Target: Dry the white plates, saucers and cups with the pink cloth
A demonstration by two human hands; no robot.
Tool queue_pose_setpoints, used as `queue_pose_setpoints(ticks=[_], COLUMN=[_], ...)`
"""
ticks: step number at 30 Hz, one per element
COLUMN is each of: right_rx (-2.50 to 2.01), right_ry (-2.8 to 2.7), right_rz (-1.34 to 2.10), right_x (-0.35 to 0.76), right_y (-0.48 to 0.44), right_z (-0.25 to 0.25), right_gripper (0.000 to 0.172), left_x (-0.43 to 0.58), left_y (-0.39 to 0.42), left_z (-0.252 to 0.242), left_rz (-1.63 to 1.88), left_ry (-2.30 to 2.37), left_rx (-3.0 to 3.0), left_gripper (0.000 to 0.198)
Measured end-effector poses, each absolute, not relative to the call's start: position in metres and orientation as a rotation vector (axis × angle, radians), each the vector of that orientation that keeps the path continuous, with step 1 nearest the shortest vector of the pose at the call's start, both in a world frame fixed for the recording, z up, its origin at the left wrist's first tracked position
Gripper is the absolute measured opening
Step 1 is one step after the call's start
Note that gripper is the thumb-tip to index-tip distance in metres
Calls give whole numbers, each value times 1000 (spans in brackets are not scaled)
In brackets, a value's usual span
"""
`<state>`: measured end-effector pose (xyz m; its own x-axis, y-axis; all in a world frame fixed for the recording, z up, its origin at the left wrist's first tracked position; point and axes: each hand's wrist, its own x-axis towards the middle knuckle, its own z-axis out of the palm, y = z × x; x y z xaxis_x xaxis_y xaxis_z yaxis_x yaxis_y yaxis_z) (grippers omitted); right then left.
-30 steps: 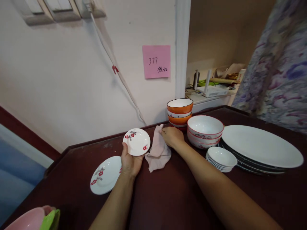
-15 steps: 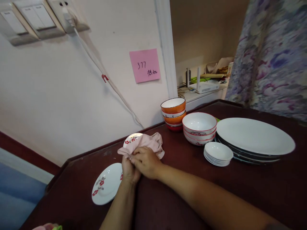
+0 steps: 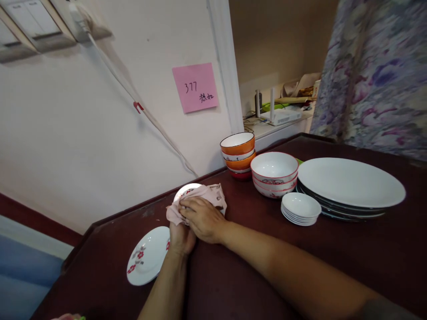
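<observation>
My left hand (image 3: 182,238) holds a small white plate (image 3: 187,188) with a floral pattern from its near side, its fingers hidden under the cloth and plate. A pale pink cloth (image 3: 213,195) covers most of that plate. With fingers closed over the cloth, my right hand (image 3: 204,222) presses it against the plate's face. Just left of my left wrist, another white plate (image 3: 150,255) with red and grey flowers lies on the dark red table (image 3: 227,284), partly behind my forearm.
Stacked orange and white bowls (image 3: 237,151) stand by the wall. Right of them are red-rimmed white bowls (image 3: 274,174), a pile of small white dishes (image 3: 300,208) and large oval plates (image 3: 350,182). A white router (image 3: 282,116) sits in the niche behind.
My right hand has flattened from a pinch near my left thumb onto the cloth over the plate. The cloth has shifted slightly, and the view has moved a little.
</observation>
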<state>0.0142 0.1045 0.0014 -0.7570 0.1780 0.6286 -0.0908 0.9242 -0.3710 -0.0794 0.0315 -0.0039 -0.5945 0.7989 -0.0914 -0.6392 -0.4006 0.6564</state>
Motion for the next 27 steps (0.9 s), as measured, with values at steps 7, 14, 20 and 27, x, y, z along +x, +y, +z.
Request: queue_pose_setpoints(ticks=[7, 14, 20, 27], right_rx=[-441, -169, -203, -430], right_ry=[-2581, -2598, -2557, -2681], right_rz=[456, 485, 459, 298], right_x=[10, 13, 16, 16], right_y=[112, 84, 104, 92], right_z=[4, 10, 17, 19], right_gripper=[52, 42, 51, 35], left_x=[-79, -89, -73, -71], left_y=[37, 26, 31, 32], left_z=[-6, -9, 0, 2], left_rz=[2082, 2009, 2104, 2051], left_ry=[767, 857, 769, 906], left_rx=[345, 183, 249, 205], left_gripper=[55, 72, 54, 71])
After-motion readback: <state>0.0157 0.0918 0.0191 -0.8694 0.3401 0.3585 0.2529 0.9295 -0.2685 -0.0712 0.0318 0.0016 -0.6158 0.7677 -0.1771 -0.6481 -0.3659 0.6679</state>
